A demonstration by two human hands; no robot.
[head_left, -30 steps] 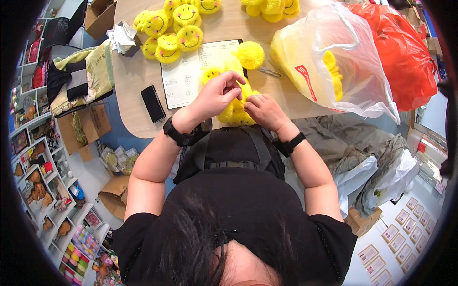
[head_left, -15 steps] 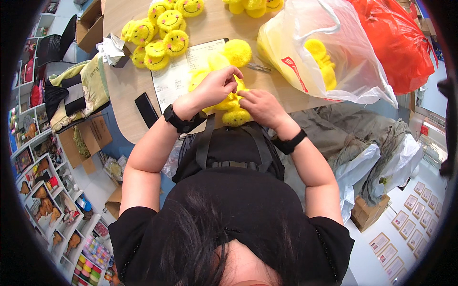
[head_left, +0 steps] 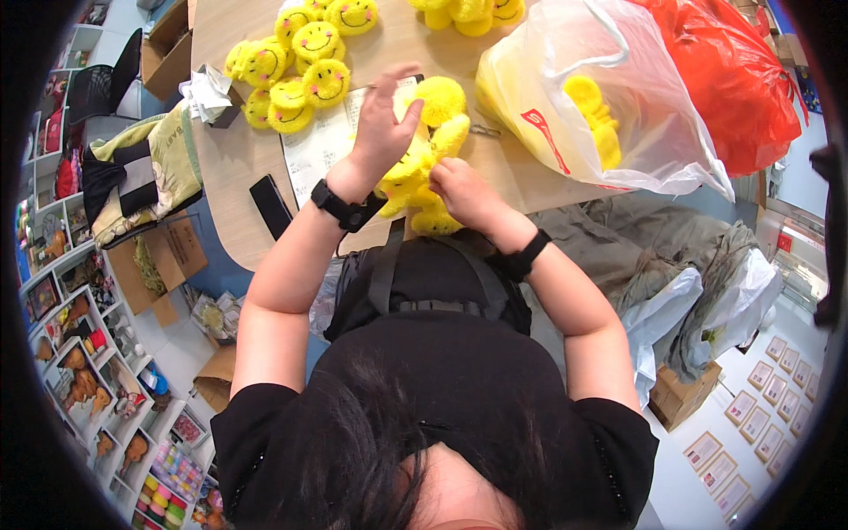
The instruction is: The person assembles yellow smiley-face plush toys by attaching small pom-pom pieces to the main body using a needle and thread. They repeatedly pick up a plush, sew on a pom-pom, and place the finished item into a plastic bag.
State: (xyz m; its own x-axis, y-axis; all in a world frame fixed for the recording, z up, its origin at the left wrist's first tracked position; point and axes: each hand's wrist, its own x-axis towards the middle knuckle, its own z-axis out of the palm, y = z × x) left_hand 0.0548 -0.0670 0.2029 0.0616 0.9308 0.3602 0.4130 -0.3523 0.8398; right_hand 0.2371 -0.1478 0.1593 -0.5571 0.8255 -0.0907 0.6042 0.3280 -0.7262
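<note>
A fuzzy yellow plush toy lies at the table's near edge, in front of my body. One round end sits toward the far side and another hangs near the black bag on my lap. My right hand is closed in a pinch at the plush's middle; any thread or needle there is too small to make out. Raised above the plush's left side, my left hand has its fingers apart and holds nothing. A written sheet lies partly under the plush. Just right of it is a small metal tool.
Several yellow smiley plush heads are piled at the far left, more plush at the far edge. A white plastic bag with yellow plush and a red bag fill the right. A phone lies near the left edge.
My left hand has lifted off the plush, up and away, its fingers opening. My right hand has shifted slightly left, still at the plush. The plush has turned a little.
</note>
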